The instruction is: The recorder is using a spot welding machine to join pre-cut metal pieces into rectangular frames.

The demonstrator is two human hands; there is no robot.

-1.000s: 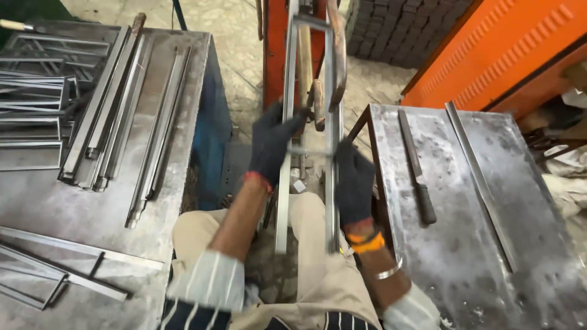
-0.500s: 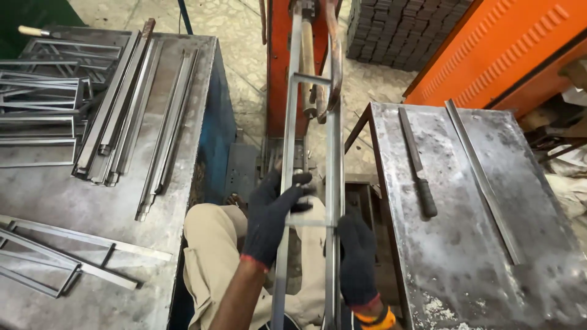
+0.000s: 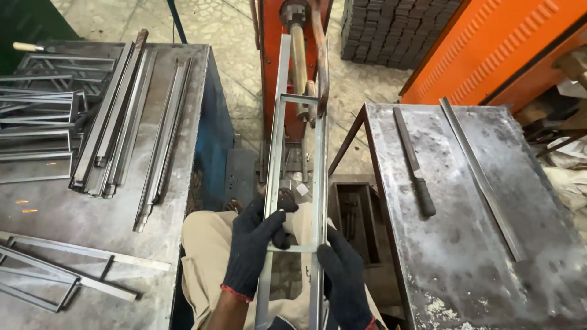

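A long ladder-like steel frame (image 3: 278, 140) of two rails and cross rungs runs from my lap up into an orange machine (image 3: 272, 55) ahead. My left hand (image 3: 252, 247), in a black glove with a red cuff, grips the left rail at a lower rung. My right hand (image 3: 345, 281), also in a black glove, grips the right rail a little lower. The frame's far end lies beside the machine's brown roller and curved lever (image 3: 321, 55).
A steel table (image 3: 55, 208) at left carries stacked metal strips (image 3: 116, 122) and welded frames (image 3: 36, 110). At right, a worn metal table (image 3: 465, 244) holds a file with a black handle (image 3: 414, 162) and a long flat bar (image 3: 480, 177). An orange cabinet (image 3: 489, 49) stands behind.
Both hands have slid down the frame toward me, from near the machine to just above my lap. The frame has shifted slightly with them.
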